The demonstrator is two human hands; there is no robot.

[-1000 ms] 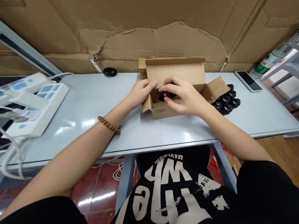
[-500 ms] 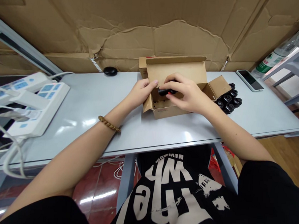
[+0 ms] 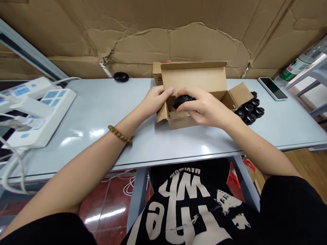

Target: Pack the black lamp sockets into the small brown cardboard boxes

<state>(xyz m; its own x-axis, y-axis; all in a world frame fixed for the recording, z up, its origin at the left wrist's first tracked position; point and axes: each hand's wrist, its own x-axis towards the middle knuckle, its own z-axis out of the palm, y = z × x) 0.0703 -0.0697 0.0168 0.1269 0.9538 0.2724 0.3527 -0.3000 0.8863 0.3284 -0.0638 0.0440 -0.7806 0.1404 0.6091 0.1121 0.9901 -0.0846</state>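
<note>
An open cardboard box (image 3: pixel 180 122) lies on the table with its lid raised at the back and its side flaps spread. My left hand (image 3: pixel 154 99) is closed on the box's left edge, thumb along the top. Over the opening, my right hand (image 3: pixel 202 105) grips a shiny black cylindrical piece (image 3: pixel 181 100), tilted and partly covered by the fingers. What lies under it in the box is mostly hidden. To the right of the box stand several similar black cylindrical pieces (image 3: pixel 249 110) in a tight group, partly behind the right flap.
A second cardboard box (image 3: pixel 156 71) shows behind the open one. White power strips (image 3: pixel 41 120) with cables lie at left, a black oval object (image 3: pixel 121 77) at the back. A phone (image 3: pixel 272 88) and a plastic bottle (image 3: pixel 294 67) are at right. A cardboard sheet (image 3: pixel 169 23) walls the rear.
The black piece has turned in my right hand, and its red part no longer shows. My right fingers have closed further round it. My left hand keeps its place on the box.
</note>
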